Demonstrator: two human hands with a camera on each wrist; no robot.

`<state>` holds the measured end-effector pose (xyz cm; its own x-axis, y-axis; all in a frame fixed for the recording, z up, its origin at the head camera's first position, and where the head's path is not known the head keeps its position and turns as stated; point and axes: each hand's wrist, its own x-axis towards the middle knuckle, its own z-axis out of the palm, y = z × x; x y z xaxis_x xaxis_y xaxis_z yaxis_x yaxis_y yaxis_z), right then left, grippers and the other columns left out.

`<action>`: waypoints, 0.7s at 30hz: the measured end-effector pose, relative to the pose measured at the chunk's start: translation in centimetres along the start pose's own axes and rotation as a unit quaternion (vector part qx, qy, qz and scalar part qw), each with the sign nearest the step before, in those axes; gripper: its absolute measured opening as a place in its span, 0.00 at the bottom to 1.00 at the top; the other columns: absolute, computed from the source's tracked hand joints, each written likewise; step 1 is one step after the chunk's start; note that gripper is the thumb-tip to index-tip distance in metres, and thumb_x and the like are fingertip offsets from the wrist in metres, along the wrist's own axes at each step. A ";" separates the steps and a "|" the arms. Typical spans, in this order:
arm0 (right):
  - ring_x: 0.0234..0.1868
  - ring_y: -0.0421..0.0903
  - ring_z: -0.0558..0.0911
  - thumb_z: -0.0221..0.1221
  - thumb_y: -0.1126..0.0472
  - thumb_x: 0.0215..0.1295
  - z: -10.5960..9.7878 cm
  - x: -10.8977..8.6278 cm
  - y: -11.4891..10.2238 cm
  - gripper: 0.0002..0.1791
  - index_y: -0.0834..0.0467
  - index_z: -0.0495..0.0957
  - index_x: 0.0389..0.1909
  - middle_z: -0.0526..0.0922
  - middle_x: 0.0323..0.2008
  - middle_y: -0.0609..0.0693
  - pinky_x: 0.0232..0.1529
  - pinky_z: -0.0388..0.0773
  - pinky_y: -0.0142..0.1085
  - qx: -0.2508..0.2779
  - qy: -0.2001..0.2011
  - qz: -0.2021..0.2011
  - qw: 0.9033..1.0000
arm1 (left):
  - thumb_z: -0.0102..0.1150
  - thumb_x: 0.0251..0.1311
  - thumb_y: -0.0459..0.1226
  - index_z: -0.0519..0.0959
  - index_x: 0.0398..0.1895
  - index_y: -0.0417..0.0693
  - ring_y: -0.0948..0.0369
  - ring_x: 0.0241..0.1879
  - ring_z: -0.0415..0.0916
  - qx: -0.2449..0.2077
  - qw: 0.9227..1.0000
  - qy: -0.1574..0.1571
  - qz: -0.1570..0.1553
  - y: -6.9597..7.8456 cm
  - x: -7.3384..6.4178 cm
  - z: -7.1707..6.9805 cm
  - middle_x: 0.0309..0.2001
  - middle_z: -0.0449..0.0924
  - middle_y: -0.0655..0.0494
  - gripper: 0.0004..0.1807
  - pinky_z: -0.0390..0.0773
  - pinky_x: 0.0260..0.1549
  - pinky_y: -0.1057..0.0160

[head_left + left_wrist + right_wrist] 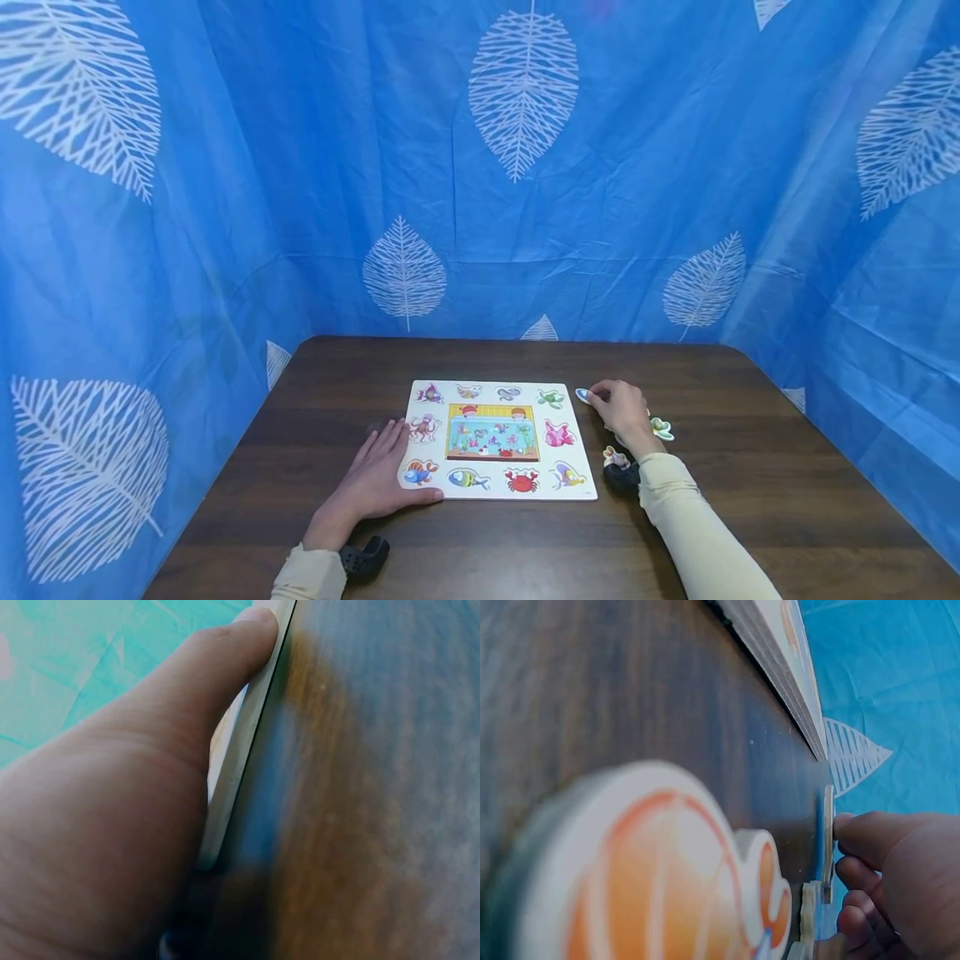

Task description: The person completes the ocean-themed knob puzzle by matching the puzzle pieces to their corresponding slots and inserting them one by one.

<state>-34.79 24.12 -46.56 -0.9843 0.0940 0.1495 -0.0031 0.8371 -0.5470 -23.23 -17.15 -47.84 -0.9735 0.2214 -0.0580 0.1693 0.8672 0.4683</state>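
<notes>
A white puzzle board (pixel 480 492) with sea animals around an aquarium picture lies on the table. My left hand (pixel 382 475) rests at its left front corner, fingers straight along the left side and thumb (pixel 232 649) against the front edge. Beyond the board's right side, my right hand (pixel 621 410) pinches a small blue-and-white puzzle piece (pixel 582 396). In the right wrist view that piece (pixel 828 844) appears edge-on at the fingertips, close over the table, with its far side hidden.
A green piece (pixel 662 428) lies to the right of my right wrist. An orange-and-white piece (pixel 613 456) sits beside the right wrist camera, large in the right wrist view. Blue curtains with white leaves (pixel 525 92) surround the brown table (pixel 480 550).
</notes>
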 end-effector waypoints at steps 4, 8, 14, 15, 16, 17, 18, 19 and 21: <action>0.34 0.50 0.83 0.64 0.55 0.72 0.1 -0.1 -0.2 0.12 0.58 0.88 0.47 0.88 0.41 0.57 0.37 0.78 0.45 -0.016 0.011 -0.023 1.000 | 0.64 0.44 0.76 0.52 0.82 0.38 0.44 0.83 0.40 0.000 1.000 0.000 -0.001 -0.1 0.0 0.1 0.83 0.46 0.41 0.72 0.40 0.80 0.40; 0.45 0.57 0.83 0.64 0.56 0.71 0.2 -0.2 -0.6 0.11 0.59 0.88 0.45 0.87 0.48 0.60 0.48 0.79 0.53 -0.030 0.016 -0.052 0.998 | 0.64 0.44 0.77 0.52 0.82 0.38 0.44 0.83 0.40 0.000 1.000 -0.001 -0.002 -0.1 -0.1 0.1 0.83 0.46 0.41 0.72 0.40 0.80 0.40; 0.43 0.55 0.84 0.65 0.57 0.71 0.1 -0.7 -1.4 0.10 0.59 0.88 0.43 0.88 0.44 0.59 0.47 0.80 0.53 -0.029 0.015 -0.081 0.996 | 0.64 0.44 0.77 0.52 0.82 0.38 0.44 0.83 0.40 -0.001 1.000 -0.005 -0.001 -0.1 -0.2 0.0 0.83 0.46 0.41 0.72 0.40 0.80 0.40; 0.43 0.55 0.84 0.65 0.57 0.71 0.1 -0.8 -1.5 0.10 0.59 0.89 0.43 0.88 0.44 0.58 0.47 0.81 0.53 -0.028 0.015 -0.085 0.996 | 0.64 0.44 0.76 0.52 0.82 0.38 0.43 0.83 0.40 -0.003 1.000 -0.005 0.001 0.0 -0.2 0.0 0.83 0.46 0.41 0.72 0.40 0.79 0.39; 0.43 0.55 0.85 0.65 0.57 0.71 0.1 -0.9 -1.6 0.10 0.59 0.89 0.43 0.89 0.44 0.58 0.46 0.81 0.53 -0.027 0.016 -0.090 0.995 | 0.64 0.44 0.76 0.52 0.82 0.38 0.43 0.83 0.40 -0.003 1.000 -0.006 0.001 0.0 -0.2 -0.1 0.83 0.46 0.41 0.72 0.40 0.79 0.39; 0.43 0.54 0.85 0.65 0.57 0.71 0.2 -1.0 -1.7 0.10 0.59 0.89 0.43 0.89 0.44 0.58 0.46 0.81 0.53 -0.026 0.016 -0.093 0.995 | 0.64 0.45 0.76 0.52 0.82 0.38 0.43 0.83 0.40 -0.004 1.000 -0.005 0.002 0.0 -0.2 -0.1 0.83 0.46 0.40 0.72 0.40 0.79 0.39; 0.43 0.54 0.85 0.65 0.57 0.70 0.2 -1.1 -1.9 0.10 0.59 0.89 0.43 0.89 0.43 0.58 0.46 0.82 0.52 -0.024 0.015 -0.094 0.995 | 0.64 0.45 0.76 0.52 0.82 0.38 0.43 0.83 0.40 -0.004 1.000 -0.005 0.002 0.0 -0.1 -0.1 0.83 0.46 0.41 0.72 0.40 0.79 0.39; 0.42 0.54 0.85 0.66 0.57 0.70 0.2 -1.2 -2.0 0.10 0.59 0.89 0.43 0.89 0.43 0.58 0.45 0.82 0.52 -0.023 0.016 -0.095 0.995 | 0.64 0.45 0.76 0.52 0.82 0.38 0.43 0.83 0.40 -0.004 1.000 -0.005 0.003 -0.1 -0.1 -0.1 0.83 0.46 0.41 0.72 0.40 0.79 0.39; 0.42 0.53 0.85 0.66 0.57 0.70 0.2 -1.4 -2.2 0.10 0.59 0.89 0.43 0.88 0.43 0.58 0.45 0.81 0.50 -0.022 0.014 -0.095 0.995 | 0.64 0.44 0.76 0.52 0.82 0.38 0.43 0.83 0.40 -0.003 1.000 -0.003 0.004 -0.1 0.0 -0.1 0.83 0.46 0.41 0.72 0.40 0.79 0.39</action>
<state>-33.46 22.01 -45.71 -0.9611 -0.0539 0.2709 -0.1809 0.8640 -0.4699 -23.21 -17.28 -47.80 -0.9714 0.2300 -0.0590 0.1755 0.8627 0.4742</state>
